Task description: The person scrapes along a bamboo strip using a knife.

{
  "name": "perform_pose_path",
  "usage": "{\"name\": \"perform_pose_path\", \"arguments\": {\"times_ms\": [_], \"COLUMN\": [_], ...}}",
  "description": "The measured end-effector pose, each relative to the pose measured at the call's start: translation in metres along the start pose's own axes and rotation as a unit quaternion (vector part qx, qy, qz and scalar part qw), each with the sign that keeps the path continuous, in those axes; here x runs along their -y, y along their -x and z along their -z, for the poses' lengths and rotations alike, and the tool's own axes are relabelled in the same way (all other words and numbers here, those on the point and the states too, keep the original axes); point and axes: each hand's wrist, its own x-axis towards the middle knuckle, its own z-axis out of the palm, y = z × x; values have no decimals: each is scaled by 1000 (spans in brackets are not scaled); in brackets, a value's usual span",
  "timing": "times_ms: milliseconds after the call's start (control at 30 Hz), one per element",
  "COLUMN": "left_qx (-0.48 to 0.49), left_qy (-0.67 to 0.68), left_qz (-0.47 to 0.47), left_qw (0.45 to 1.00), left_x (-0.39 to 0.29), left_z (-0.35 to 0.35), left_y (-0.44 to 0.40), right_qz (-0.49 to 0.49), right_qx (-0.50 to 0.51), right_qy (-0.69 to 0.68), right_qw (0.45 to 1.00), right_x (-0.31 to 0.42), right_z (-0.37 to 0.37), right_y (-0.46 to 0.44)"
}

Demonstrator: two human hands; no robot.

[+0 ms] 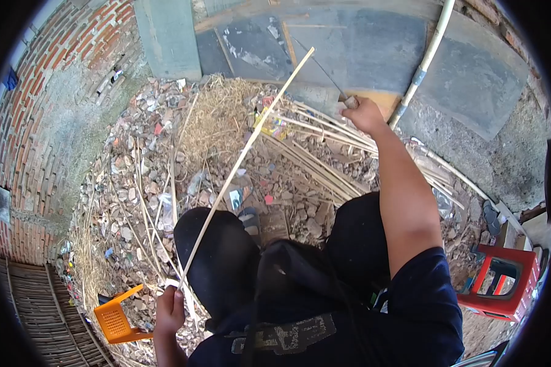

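Nearest is the person's dark shirt, with the left knee and right knee bent beyond it. By the left thigh, the left grip is pinching the lower end of a long pale stick. The stick slants up across the left knee toward the far edge of the ground, its upper end well apart from the left grip; whether it touches the knee I cannot tell.

An orange plastic chair stands at the near left corner of the ground, and a red plastic stool at the near right corner. A sandal shows just beside the left knee, amid broken rubble.

Farther out, loose pale strips lie on the rubble in front of the right knee. The right arm reaches over them, its grip wrapped tightly round the handle of a long, thin knife. The blade points up and left, apart from the stick.

Dry straw lies near the ground's far edge, where grey boards and a slanting pipe stand; a brick wall bounds the left edge.
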Motion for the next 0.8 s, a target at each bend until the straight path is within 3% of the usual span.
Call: {"name": "perform_pose_path", "arguments": {"times_ms": [133, 267, 367, 500, 800], "left_qx": [-8, -5, -19, -20, -37], "left_qy": [8, 16, 13, 8, 53], "left_qz": [25, 21, -10, 21, 19], "left_qw": [1000, 1000, 1000, 1000, 998], "left_x": [1, -2, -11, -12, -36], "left_z": [-3, -4, -8, -13, -14], "left_y": [-3, -6, -7, -7, -16], "right_qz": [61, -29, -16, -3, 133], "right_qx": [-81, -11, -41, -50, -112], "right_qy": [-20, -69, -107, -158, -92], "right_qw": [995, 997, 993, 986, 980], "right_x": [-5, 8, 10, 25, 54], "right_z": [-3, 9, 5, 8, 11], "right_y": [-2, 3, 1, 7, 21]}}
